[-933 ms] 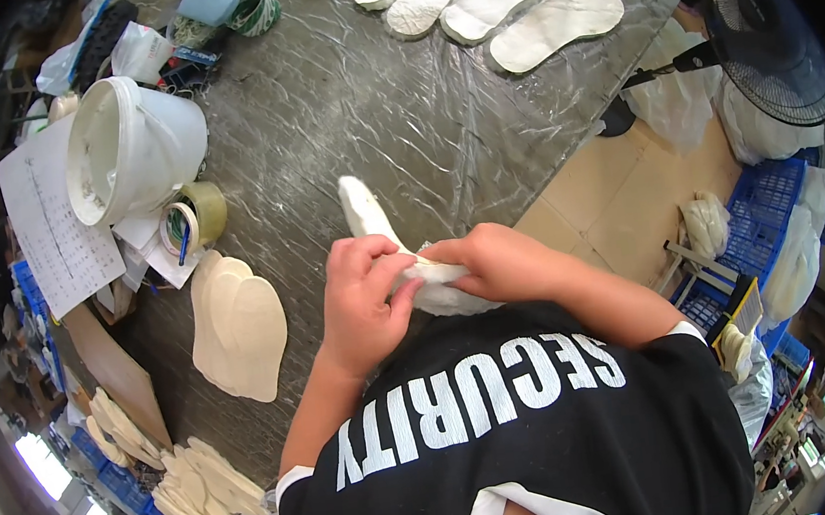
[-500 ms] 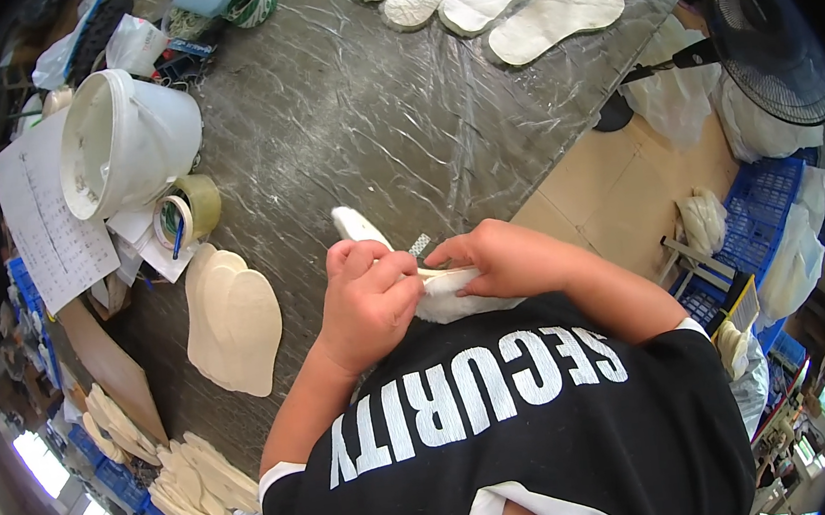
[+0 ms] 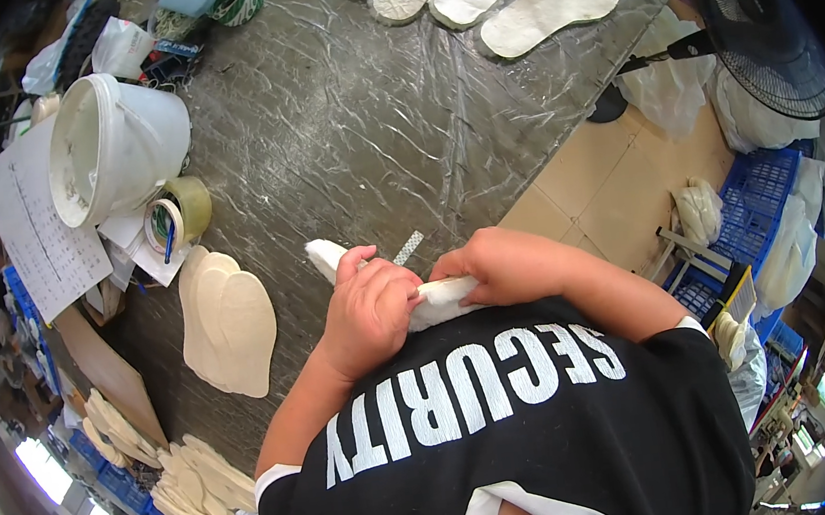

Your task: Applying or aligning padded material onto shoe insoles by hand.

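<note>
Close to my body, at the table's near edge, I hold a white fuzzy insole (image 3: 440, 300) between both hands. My left hand (image 3: 370, 307) pinches it at the middle, and one end sticks out past the fingers to the upper left. My right hand (image 3: 509, 265) grips the other end, its fingertips pressed on the edge. Part of the insole is hidden behind the fingers. Just beyond the hands, a small checkered strip (image 3: 409, 248) lies on the dark table (image 3: 319, 137). A stack of cream insole pieces (image 3: 228, 322) rests left of my left hand.
Several white insoles (image 3: 553, 11) lie at the table's far side. On the left stand a white bucket (image 3: 119, 147) and tape rolls (image 3: 188, 206), beside a written sheet (image 3: 42, 221). A black fan (image 3: 767, 39) and a blue crate (image 3: 755, 211) are at the right.
The insole has shifted, its free end now lower and further left. My hands have moved slightly along its edge, and more of the checkered strip shows.
</note>
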Available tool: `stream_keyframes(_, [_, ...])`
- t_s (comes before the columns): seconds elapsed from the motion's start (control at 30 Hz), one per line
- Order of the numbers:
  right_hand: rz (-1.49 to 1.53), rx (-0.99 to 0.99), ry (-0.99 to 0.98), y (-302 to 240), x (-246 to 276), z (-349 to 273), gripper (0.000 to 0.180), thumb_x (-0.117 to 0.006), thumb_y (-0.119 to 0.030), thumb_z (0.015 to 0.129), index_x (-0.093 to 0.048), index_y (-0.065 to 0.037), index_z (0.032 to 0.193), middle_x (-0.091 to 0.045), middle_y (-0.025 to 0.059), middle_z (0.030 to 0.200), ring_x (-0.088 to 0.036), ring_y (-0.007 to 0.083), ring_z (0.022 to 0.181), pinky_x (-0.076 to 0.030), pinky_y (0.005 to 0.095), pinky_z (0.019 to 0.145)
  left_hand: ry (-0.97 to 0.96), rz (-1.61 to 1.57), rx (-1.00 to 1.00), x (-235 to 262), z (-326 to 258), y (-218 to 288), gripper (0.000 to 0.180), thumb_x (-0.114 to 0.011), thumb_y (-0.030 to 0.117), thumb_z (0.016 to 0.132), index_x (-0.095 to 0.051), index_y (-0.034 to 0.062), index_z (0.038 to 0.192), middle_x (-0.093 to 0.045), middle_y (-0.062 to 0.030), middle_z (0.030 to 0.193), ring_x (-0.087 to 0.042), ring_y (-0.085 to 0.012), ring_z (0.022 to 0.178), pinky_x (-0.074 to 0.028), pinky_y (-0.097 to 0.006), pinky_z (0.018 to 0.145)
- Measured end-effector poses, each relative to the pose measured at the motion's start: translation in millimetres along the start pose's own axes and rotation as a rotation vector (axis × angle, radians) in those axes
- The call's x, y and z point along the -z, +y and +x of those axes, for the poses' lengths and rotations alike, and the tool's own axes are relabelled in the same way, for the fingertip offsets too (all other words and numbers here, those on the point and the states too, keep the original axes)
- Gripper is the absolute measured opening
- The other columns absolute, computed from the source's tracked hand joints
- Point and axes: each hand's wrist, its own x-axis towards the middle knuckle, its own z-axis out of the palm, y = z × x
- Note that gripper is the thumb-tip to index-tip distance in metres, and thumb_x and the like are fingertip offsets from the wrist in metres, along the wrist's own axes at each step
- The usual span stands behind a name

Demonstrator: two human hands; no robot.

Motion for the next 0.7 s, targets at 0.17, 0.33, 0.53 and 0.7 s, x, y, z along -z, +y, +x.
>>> stream_keyframes(0.17, [-0.294,0.035,0.269,1.6,-3.9,-1.7,0.031,-0.077,-0.014,0.066,-0.068,-0.011,0.096,-0.069,0.0102,0.080,-0.066,0.0318,0.077,-0.049,0.0415,0.068,0.114,0.121,-0.052,3.1,-1.6,2.4,0.015,-0.068,0.008,0.077,-0.053,0.0090,0.082,-0.064,-0.0029,0.084,-0.060,-0.0223,0.073,-0.042,-0.045,0.088])
stream_keyframes(0.33, [-0.589,0.352,0.652,15.2,-9.4,2.8,0.016,-0.069,-0.009,0.066,-0.067,-0.014,0.080,-0.070,-0.0014,0.080,-0.068,0.0176,0.078,-0.047,0.0385,0.078,0.160,0.247,0.081,8.2,2.3,21.7,0.029,-0.073,0.008,0.070,-0.061,0.0075,0.097,-0.066,-0.0053,0.091,-0.061,-0.0237,0.075,-0.043,-0.040,0.081])
stream_keyframes(0.53, [-0.480,0.312,1.389,29.8,-15.5,19.1,0.057,-0.077,-0.014,0.060,-0.057,-0.011,0.114,-0.052,0.0157,0.132,-0.047,0.0315,0.126,-0.033,0.0486,0.105,0.197,0.353,0.177,5.2,12.2,13.8,0.023,-0.071,0.000,0.065,-0.063,0.0036,0.086,-0.064,-0.0075,0.087,-0.062,-0.0261,0.076,-0.048,-0.038,0.063])
stream_keyframes(0.7, [0.810,0.401,0.776,58.3,-33.4,40.5,0.083,-0.061,-0.042,0.093,-0.015,-0.005,0.151,-0.032,0.0188,0.149,-0.028,0.0288,0.140,-0.023,0.0420,0.115,0.375,0.221,0.317,-13.5,33.0,0.9,0.016,-0.069,0.000,0.073,-0.061,0.0020,0.088,-0.063,-0.0116,0.090,-0.063,-0.0312,0.076,-0.051,-0.039,0.065])
